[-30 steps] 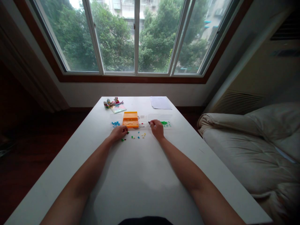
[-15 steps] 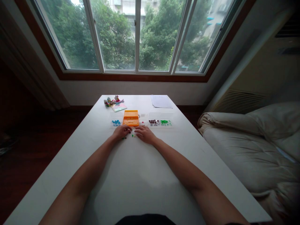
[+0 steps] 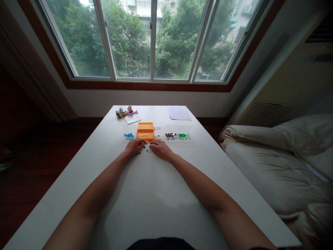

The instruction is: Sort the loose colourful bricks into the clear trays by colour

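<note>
On the white table (image 3: 166, 194), my left hand (image 3: 134, 147) rests with its fingers curled together. A small green piece (image 3: 146, 143) shows at its fingertips, seemingly pinched there. My right hand (image 3: 161, 150) lies opposite, fingers stretched toward the left hand; I make out nothing in it. Between the hands are several tiny loose pieces, among them a green one (image 3: 147, 150) and a dark one (image 3: 144, 147). Just beyond the hands stands an orange open case (image 3: 145, 131) with small light bits in it.
Left of the orange case, a clear box holds blue pieces (image 3: 129, 136). To its right, clear compartments contain dark brown pieces (image 3: 171, 135) and green pieces (image 3: 182, 135). Farther back are small colourful figures (image 3: 125, 111), a pale card (image 3: 132, 119) and white paper (image 3: 179, 113).
A green piece now shows at my left fingertips, where a dark reddish one showed before. A dark piece now lies on the table between the hands. Both hands have barely shifted.
</note>
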A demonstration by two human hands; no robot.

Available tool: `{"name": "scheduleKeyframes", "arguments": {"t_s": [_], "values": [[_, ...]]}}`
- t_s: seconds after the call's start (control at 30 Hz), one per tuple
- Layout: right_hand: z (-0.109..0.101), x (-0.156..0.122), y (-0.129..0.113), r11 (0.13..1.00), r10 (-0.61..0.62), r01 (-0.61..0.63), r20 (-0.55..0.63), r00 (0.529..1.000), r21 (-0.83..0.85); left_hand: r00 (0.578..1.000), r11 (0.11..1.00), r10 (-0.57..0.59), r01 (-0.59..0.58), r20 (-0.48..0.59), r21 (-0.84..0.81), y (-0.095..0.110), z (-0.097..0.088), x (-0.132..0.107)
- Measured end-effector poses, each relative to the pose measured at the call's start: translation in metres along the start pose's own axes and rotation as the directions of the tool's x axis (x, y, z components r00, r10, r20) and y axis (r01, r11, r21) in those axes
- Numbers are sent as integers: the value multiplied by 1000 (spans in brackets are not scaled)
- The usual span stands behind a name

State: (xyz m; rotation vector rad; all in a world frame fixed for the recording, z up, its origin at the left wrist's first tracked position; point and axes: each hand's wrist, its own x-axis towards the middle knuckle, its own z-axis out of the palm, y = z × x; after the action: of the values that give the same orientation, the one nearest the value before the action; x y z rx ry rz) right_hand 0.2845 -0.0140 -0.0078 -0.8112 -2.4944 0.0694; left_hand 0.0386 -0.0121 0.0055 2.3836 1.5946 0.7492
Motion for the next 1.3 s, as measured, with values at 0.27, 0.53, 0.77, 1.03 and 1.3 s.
{"name": "scheduleKeyframes", "arguments": {"t_s": [0.27,0.53,0.77,1.03,1.3], "values": [[-1,0,-4,1000,-6,6,52,999,1,997,998,41,-38,63,-49,5,1,0],[-6,2,-7,997,-19,24,70,997,-68,997,998,32,-28,67,-54,6,1,0],[-10,2,-10,998,-16,20,66,998,-62,997,998,24,-20,69,-64,8,-2,0],[-26,3,-4,992,119,-124,-134,984,-32,997,996,38,-33,60,-79,3,-3,1],[-49,-21,61,840,471,-531,-639,608,113,997,992,56,-50,50,-112,2,-5,1]]}}
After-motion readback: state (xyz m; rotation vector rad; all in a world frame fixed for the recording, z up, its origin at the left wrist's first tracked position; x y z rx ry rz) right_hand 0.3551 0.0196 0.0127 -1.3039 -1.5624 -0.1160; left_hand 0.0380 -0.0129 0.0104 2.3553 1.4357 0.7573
